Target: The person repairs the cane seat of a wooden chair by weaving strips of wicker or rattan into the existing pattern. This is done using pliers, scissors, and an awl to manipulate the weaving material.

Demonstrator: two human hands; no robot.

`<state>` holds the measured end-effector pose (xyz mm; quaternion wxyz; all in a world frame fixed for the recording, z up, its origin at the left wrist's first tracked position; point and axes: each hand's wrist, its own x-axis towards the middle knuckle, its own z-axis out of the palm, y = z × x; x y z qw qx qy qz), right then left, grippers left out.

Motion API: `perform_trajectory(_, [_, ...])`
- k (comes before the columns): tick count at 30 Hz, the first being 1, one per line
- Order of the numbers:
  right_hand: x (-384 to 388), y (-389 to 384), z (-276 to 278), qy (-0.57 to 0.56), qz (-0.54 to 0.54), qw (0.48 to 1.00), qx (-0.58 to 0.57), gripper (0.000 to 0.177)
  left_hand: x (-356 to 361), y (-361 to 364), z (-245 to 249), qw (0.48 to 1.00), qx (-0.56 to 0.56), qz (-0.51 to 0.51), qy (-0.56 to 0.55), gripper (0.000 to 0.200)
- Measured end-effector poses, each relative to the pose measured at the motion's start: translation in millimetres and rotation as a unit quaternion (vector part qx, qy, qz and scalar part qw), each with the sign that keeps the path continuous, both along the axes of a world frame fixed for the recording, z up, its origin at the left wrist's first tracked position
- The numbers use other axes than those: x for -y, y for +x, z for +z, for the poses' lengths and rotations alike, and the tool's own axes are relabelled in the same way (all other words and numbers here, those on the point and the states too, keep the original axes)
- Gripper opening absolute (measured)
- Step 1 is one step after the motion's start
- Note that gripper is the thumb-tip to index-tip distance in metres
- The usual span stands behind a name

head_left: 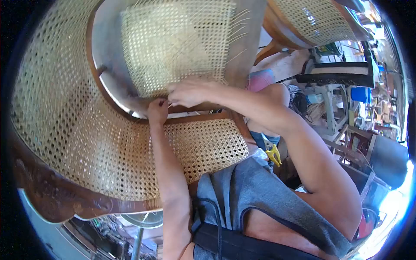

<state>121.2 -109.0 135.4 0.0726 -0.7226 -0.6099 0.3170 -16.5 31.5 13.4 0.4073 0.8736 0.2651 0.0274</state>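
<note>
A wooden-framed panel point(245, 47) with woven cane webbing point(173, 41) stands in front of me, loose strand ends sticking out along its right side. At the panel's lower edge, my left hand point(157, 112) has its fingers curled together. Right beside it, my right hand point(190, 93) is closed in a pinch over the lower webbing, its fingertips slightly blurred. A thin pale tip shows between the two hands; I cannot make out what the fingers hold. Below both hands lies another woven cane section point(203, 143) in a brown wooden frame.
A large curved cane surface point(69, 99) fills the left side. Yellow-handled pliers point(273, 155) rest near my lap. Another cane piece point(312, 19) stands at the upper right. Beyond are a dark-edged frame point(336, 80), a blue container point(360, 94) and wooden stands.
</note>
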Motion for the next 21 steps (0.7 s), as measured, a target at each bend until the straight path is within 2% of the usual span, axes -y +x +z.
perform_trajectory(2, [9.3, 13.2, -6.1, -0.019, -0.006, 1.0, -0.012, 0.016, -0.9, -2.1, -7.3, 1.0, 0.017, 0.003, -0.022, 0.024])
perform_trajectory(3, [24.3, 32.6, 5.2, -0.065, -0.024, 0.995, 0.072, 0.014, -0.4, -1.8, -8.7, 0.999, 0.026, 0.014, -0.045, 0.024])
perform_trajectory(4, [41.9, 51.9, 17.0, -0.112, -0.041, 0.981, 0.152, 0.014, 0.2, 0.8, 3.6, 0.988, -0.041, 0.041, -0.14, 0.025])
perform_trajectory(6, [77.3, 93.9, 34.4, -0.063, -0.047, 0.982, 0.172, 0.014, 7.0, 5.6, 12.9, 0.993, -0.002, 0.035, -0.115, 0.024])
perform_trajectory(7, [94.0, 109.1, 32.4, 0.003, -0.052, 0.978, 0.2, 0.014, 10.3, 4.5, 13.7, 0.995, 0.032, 0.03, -0.087, 0.024])
perform_trajectory(9, [117.7, 143.0, 45.1, -0.042, -0.141, 0.957, 0.252, 0.015, 15.9, 7.4, -1.4, 0.995, 0.034, 0.031, -0.086, 0.024])
perform_trajectory(10, [122.8, 150.7, 52.4, -0.041, -0.138, 0.957, 0.252, 0.015, 18.7, 12.2, -7.5, 0.995, 0.045, 0.034, -0.086, 0.024])
perform_trajectory(12, [142.0, 154.6, 59.9, 0.047, -0.143, 0.968, 0.2, 0.021, 22.3, 14.0, -14.5, 0.996, 0.058, 0.029, -0.061, 0.024])
perform_trajectory(13, [148.7, 161.3, 55.0, 0.049, -0.143, 0.968, 0.198, 0.021, 22.8, 14.4, -13.6, 0.996, 0.075, 0.034, -0.036, 0.024])
perform_trajectory(15, [149.0, 173.3, 38.4, 0.204, -0.2, 0.956, 0.063, 0.03, 23.5, 17.3, -12.8, 0.996, 0.065, 0.041, -0.044, 0.022])
perform_trajectory(16, [150.3, 168.2, 38.7, 0.22, -0.265, 0.938, 0.053, 0.031, 23.6, 13.3, -8.3, 0.996, 0.051, 0.046, -0.054, 0.021])
perform_trajectory(17, [153.0, 161.1, 38.5, 0.234, -0.331, 0.913, 0.038, 0.033, 23.7, 11.4, -4.7, 0.994, 0.081, 0.048, -0.049, 0.022])
perform_trajectory(18, [153.6, 155.7, 42.0, 0.254, -0.319, 0.906, 0.111, 0.033, 19.1, 11.9, -24.8, 0.997, 0.064, 0.037, -0.025, 0.023])
perform_trajectory(19, [156.6, 153.0, 44.2, 0.271, -0.307, 0.893, 0.188, 0.033, 21.6, 14.0, -18.2, 0.998, 0.045, 0.035, 0.004, 0.02])
perform_trajectory(20, [162.5, 149.8, 40.1, 0.271, -0.305, 0.896, 0.178, 0.033, 24.4, 14.1, -13.2, 0.998, 0.055, 0.038, 0.004, 0.02])
perform_trajectory(21, [168.2, 147.4, 36.4, 0.288, -0.356, 0.867, 0.198, 0.032, 26.0, 14.6, -10.5, 0.997, 0.068, 0.041, 0.004, 0.019])
